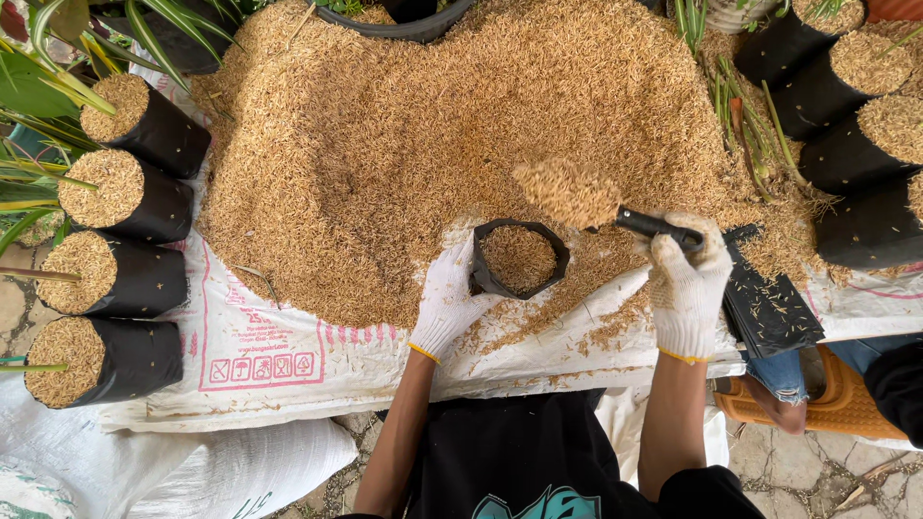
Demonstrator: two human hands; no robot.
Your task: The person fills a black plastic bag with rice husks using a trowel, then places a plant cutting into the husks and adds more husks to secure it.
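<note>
Two gloved hands work: the left hand (pixel 448 298) grips a black bag's (pixel 519 258) rim, steadying its mouth, while the right hand (pixel 686 279) holds a husk-heaped scoop (pixel 577 197) just above.

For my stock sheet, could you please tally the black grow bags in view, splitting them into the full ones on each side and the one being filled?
Full bags on the picture's left: 4
Husk-filled bags at least partly visible on the picture's right: 4
Bag being filled, held by the left hand: 1
Total: 9
</note>
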